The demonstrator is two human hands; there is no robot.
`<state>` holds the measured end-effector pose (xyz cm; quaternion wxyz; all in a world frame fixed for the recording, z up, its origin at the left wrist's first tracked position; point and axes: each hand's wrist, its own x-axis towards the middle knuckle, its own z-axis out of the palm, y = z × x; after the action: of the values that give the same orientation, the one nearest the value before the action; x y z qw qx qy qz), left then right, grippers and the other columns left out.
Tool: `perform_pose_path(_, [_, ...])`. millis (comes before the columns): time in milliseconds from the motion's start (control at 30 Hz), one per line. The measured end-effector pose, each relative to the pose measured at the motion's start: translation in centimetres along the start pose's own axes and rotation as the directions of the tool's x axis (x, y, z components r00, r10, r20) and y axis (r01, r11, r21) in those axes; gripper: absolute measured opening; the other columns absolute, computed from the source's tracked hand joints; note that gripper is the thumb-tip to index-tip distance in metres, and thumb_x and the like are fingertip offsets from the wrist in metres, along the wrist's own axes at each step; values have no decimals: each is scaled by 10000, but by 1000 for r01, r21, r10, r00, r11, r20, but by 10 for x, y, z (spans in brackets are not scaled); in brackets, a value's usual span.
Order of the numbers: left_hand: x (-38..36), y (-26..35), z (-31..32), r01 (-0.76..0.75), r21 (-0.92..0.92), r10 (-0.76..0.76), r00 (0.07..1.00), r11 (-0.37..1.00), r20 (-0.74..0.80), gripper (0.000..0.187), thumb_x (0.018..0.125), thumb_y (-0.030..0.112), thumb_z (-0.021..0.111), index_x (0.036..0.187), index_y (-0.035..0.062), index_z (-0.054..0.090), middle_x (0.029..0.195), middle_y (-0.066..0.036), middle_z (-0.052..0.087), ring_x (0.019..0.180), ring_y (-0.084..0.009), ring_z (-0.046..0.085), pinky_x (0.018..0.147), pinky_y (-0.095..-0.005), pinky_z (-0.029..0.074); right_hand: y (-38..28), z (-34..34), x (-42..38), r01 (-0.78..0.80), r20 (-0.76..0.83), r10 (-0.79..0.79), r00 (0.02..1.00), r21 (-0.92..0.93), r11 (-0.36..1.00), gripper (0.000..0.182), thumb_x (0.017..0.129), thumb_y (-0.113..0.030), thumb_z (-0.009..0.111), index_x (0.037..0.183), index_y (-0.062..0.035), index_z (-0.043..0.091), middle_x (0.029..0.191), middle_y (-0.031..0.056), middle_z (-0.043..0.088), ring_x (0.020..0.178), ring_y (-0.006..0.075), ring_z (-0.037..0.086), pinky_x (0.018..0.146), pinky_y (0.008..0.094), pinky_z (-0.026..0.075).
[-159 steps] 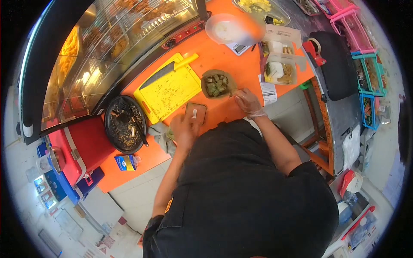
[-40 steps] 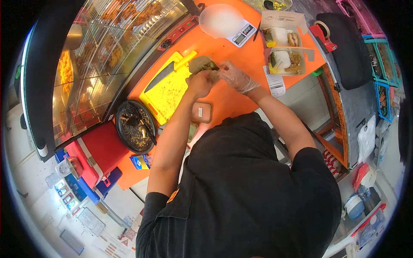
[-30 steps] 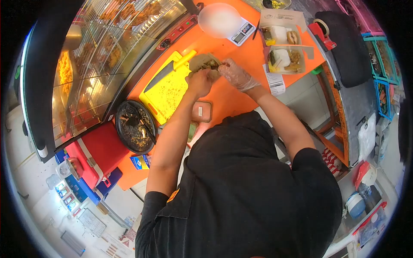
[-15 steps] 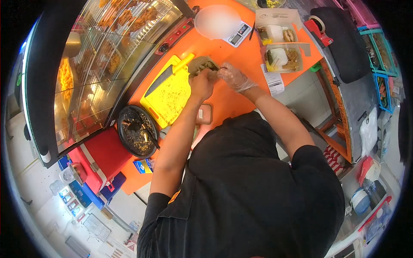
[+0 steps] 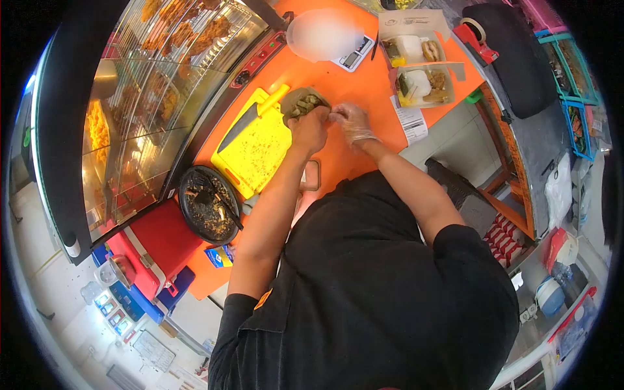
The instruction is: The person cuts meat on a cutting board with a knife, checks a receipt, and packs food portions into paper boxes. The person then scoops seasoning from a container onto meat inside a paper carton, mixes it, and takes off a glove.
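A brown paper bowl [image 5: 300, 104] holding green-brown food pieces sits on the orange counter [image 5: 364, 91] beside a yellow cutting board [image 5: 257, 146]. My bare left hand [image 5: 310, 127] rests on the bowl's near edge, fingers curled over it. My right hand [image 5: 351, 121], in a clear plastic glove, is at the bowl's right side with fingertips pinched together; what they pinch is too small to tell. A brown lid [image 5: 311, 175] lies on the counter under my left forearm, partly hidden.
A large knife [image 5: 244, 120] lies on the cutting board. A black round pan [image 5: 209, 203] with tongs sits to the left, a red cooler [image 5: 149, 244] beyond it. A glass food display case [image 5: 149, 84], a scale [image 5: 351, 55] and two filled takeaway boxes [image 5: 419, 84] stand at the counter's back and right.
Over five seconds both hands moved from the lid and the counter's near edge up to the bowl. In the last second they stay at the bowl, shifting only slightly.
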<state>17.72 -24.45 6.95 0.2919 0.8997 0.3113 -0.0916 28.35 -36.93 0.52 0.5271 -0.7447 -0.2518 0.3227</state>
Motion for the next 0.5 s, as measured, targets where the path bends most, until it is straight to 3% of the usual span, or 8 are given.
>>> perform_pose_path(133, [-4, -4, 3, -61, -47, 57, 996, 997, -70, 245, 1010, 333, 676, 1178, 175, 759, 1078, -85, 802, 1152, -311, 722, 1023, -528, 368, 29, 13, 0, 81, 141, -65, 988, -118, 990, 172, 957, -131, 749, 1095, -31, 725, 1039, 131, 741, 938, 230, 708, 864, 369, 559])
perform_pose_path(233, [-7, 0, -3, -42, -10, 41, 995, 999, -93, 269, 1014, 329, 659, 1215, 172, 744, 1089, -79, 804, 1182, -313, 711, 1022, -542, 369, 42, 25, -6, 113, 34, -112, 993, -21, 993, 137, 963, -144, 739, 1047, -36, 740, 1045, 124, 737, 930, 219, 696, 851, 361, 554])
perform_pose_path(300, [-7, 3, -5, -25, 14, 25, 999, 1000, -24, 286, 1015, 330, 659, 1234, 162, 735, 1105, -92, 802, 1157, -343, 719, 995, -564, 380, 43, 25, 2, -25, -155, 69, 986, 269, 963, 130, 961, -157, 738, 1015, -41, 757, 1013, 114, 747, 905, 215, 703, 837, 367, 557])
perform_pose_path(333, [-7, 4, -4, -27, 12, 27, 999, 1000, -20, 286, 1015, 330, 659, 1234, 162, 735, 1105, -92, 802, 1157, -343, 719, 995, -564, 380, 40, 21, 3, -28, -157, 73, 985, 268, 963, 130, 961, -157, 738, 1015, -41, 757, 1013, 114, 747, 905, 215, 703, 837, 367, 557])
perform_pose_path(400, [-6, 5, -2, -2, 3, 2, 999, 1000, 33, 300, 1028, 356, 649, 1233, 156, 738, 1107, -112, 800, 1112, -368, 730, 977, -572, 378, 36, 14, 8, -15, -71, 22, 997, 87, 996, 137, 960, -156, 735, 1028, -43, 770, 980, 112, 764, 878, 222, 714, 829, 370, 564])
perform_pose_path(500, [-9, 4, 2, -64, 54, 65, 998, 997, -19, 293, 1031, 318, 638, 1242, 139, 732, 1093, -149, 791, 1052, -385, 741, 954, -558, 391, 35, 11, 9, -5, -46, 7, 999, 26, 1000, 152, 952, -155, 739, 1051, -46, 777, 953, 107, 776, 847, 221, 712, 822, 364, 566])
